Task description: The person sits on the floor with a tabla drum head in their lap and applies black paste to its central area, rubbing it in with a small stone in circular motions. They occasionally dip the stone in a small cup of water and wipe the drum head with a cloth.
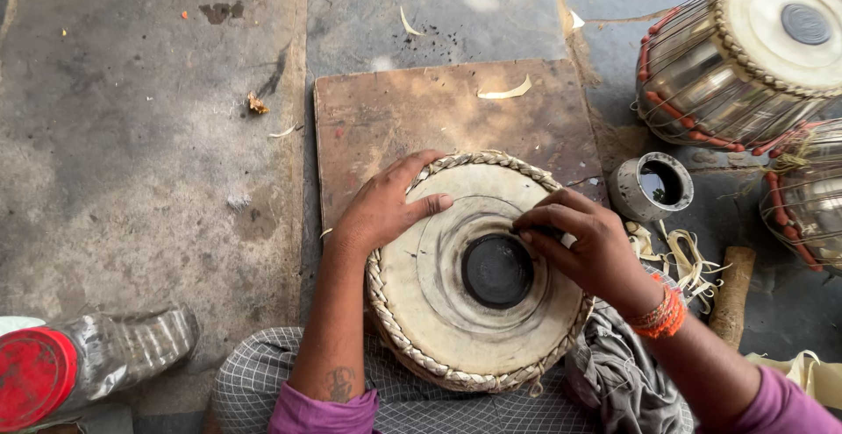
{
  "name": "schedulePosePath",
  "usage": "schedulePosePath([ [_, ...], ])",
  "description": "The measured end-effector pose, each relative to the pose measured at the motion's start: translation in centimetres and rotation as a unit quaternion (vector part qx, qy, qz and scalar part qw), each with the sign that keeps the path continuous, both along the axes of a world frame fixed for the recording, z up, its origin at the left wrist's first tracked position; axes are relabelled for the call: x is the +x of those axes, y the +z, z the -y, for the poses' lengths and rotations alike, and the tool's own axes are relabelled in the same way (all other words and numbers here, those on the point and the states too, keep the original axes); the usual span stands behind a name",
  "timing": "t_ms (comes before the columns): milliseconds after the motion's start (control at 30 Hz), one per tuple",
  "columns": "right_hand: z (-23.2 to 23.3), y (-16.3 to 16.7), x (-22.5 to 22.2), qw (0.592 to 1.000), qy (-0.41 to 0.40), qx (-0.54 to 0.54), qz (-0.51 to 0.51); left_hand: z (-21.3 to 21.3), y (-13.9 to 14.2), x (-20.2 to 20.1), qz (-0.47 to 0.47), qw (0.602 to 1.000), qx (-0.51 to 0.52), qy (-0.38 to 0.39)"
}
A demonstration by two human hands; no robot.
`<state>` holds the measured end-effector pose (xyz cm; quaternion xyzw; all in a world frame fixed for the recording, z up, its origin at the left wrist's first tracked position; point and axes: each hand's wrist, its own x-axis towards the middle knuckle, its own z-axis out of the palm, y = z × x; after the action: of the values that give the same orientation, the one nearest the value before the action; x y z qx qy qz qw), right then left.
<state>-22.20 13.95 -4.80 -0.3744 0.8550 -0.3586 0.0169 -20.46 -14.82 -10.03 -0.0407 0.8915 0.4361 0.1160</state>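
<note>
Drumhead (438,311) of pale hide with a braided rim, lying face up across the person's lap and partly over a brown wooden board (395,118) on the stone floor (132,136). Its flat face is turned towards the camera, so the drum's axis runs roughly upward; the black central patch (497,269) sits just below and between the hands. Left hand (386,206): spread fairly wide, palm on the far-left rim, thumb laid across the skin, steadying the head and holding nothing. Right hand (583,245): fingers drawn narrow and pinched on a small dark tool (553,234), whose form cannot be told, pressed to the skin at the upper-right edge of the black patch. The right hand is thus the nearer to the patch. To the right stand a small grey metal cup (653,187), pale hide strips (680,254), a wooden handle (732,294) and two finished drums (745,57) with orange lacing. A clear plastic bottle (105,355) with a red cap lies at lower left.
</note>
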Motion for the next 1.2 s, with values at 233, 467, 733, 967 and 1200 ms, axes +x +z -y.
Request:
schedulePosePath([
  [233, 2.8, 0.7, -2.2, 0.982, 0.163, 0.072, -0.064, 0.0, -0.1, 0.5, -0.04, 0.999, 0.006, -0.004],
  [467, 2.1, 0.5, -1.9, 0.979, 0.151, 0.119, -0.063, 0.0, 0.2, 0.9, -0.055, 0.997, 0.058, 0.009],
  [733, -1.6, 0.1, 2.7, 0.992, -0.006, 0.122, -0.004, -0.1, 0.3, 0.6, -0.08, 0.993, 0.087, 0.03],
  [967, -2.7, 0.3, 2.0, 0.995, -0.056, 0.031, 0.075, -0.3, -0.1, 0.2, -0.032, 0.998, 0.026, 0.047],
  [1200, 0.4, 0.8, -1.2, 0.998, 0.055, 0.032, 0.022, 0.0, -0.3, 0.3, -0.081, 0.995, 0.049, 0.026],
])
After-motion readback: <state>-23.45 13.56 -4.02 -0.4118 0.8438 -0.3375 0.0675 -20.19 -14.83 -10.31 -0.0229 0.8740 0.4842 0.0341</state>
